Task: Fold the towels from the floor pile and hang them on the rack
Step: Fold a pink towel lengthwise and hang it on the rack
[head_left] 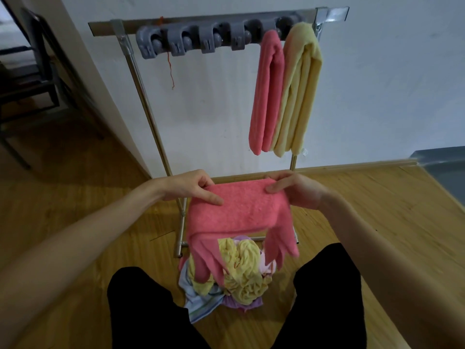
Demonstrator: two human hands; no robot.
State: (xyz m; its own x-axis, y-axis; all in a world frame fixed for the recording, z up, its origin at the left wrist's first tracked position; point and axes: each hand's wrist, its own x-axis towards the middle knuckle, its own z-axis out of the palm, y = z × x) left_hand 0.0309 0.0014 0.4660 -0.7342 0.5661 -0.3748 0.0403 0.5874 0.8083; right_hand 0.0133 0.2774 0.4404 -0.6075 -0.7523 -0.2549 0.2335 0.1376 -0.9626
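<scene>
Two hands' grip on pink towel [236, 210]

The light was soft and rather dim, without hard shadows; the white wall [377, 84] looked grey and slightly noisy; a small glare sat on the metal rack [337, 13] at its top right end; the wide lens bent the edges strongly; the forearms near the frame borders were blurred
</scene>
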